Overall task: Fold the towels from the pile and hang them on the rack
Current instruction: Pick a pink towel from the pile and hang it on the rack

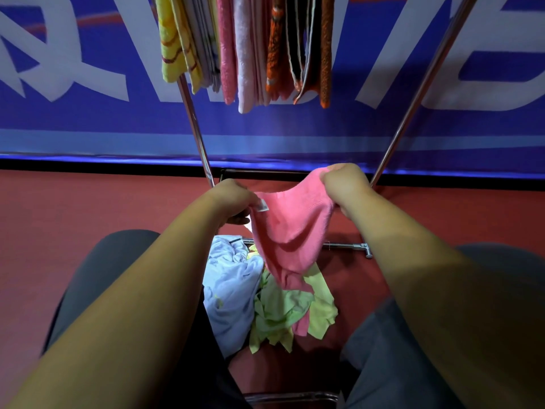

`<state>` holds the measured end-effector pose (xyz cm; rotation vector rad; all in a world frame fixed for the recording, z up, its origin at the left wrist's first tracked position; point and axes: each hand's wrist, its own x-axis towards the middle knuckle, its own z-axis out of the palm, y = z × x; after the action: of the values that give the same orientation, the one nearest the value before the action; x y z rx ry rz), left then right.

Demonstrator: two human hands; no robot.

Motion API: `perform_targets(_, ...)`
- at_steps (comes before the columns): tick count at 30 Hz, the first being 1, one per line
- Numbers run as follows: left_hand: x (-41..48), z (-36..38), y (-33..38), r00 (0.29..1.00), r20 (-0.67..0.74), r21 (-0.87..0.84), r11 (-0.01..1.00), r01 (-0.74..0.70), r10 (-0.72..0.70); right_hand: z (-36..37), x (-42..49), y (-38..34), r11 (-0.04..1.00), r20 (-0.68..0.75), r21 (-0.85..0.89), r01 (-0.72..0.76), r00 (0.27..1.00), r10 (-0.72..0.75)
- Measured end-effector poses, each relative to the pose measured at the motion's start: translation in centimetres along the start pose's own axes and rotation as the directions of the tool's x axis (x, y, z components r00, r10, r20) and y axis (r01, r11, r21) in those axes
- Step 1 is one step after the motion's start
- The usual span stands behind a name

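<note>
One pink towel [292,234] is held up by two hands, one at each upper corner. The left hand [233,202] is curled round the left corner, where one small white label [262,205] shows just beside its fingers. The right hand [343,184] is closed round the right corner and is held a little higher and farther forward than the left. Between the hands the top edge sags, and the rest of the towel hangs down below them in loose folds.

Below the hands, on the red floor [88,208], the pile is seen between two knees in dark trousers [97,270]. One light blue towel [233,278] lies under the left hand. Pale green towels [283,314] lie crumpled under the hanging pink towel; their number cannot be told. One pink scrap [300,323] shows among them.

Two slanted metal poles of the rack [194,122] are seen beyond the hands, one outside each hand, and one low crossbar [345,246] runs below the right hand. Well above the hands, folded towels are hung side by side: one yellow striped towel [169,39], one bright pink hung towel [227,54], one pale pink towel [244,69] and orange towels [274,54], with grey layers between that cannot be counted. A blue banner [88,119] with white letters stands behind
</note>
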<state>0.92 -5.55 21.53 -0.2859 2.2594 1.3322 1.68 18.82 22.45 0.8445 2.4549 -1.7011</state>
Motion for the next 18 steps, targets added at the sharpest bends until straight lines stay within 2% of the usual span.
perform_targets(4,0.0,1.3,0.4,0.993,-0.089,-0.011,0.997,-0.079,0.077,1.7,-0.5,0.5,0.988,0.070,-0.029,0.154,0.986,-0.151)
perform_targets(6,0.1,1.9,0.5,0.992,-0.096,-0.079,0.992,-0.095,0.088,2.4,-1.0,0.7,0.975,0.103,-0.072,0.208,0.974,-0.200)
perform_targets(11,-0.1,2.9,0.8,0.998,0.009,-0.250,0.967,-0.052,0.056,3.9,-2.0,1.4,0.941,0.134,-0.167,0.293,0.953,-0.272)
perform_targets(14,-0.7,3.1,1.1,0.995,0.070,-0.299,0.953,-0.042,0.066,4.3,-2.8,1.4,0.867,0.169,-0.310,0.390,0.920,-0.354)
perform_targets(18,-0.7,3.4,1.1,0.990,0.090,-0.323,0.944,-0.071,0.105,5.1,-3.5,1.7,0.778,0.253,-0.402,0.483,0.875,-0.413)
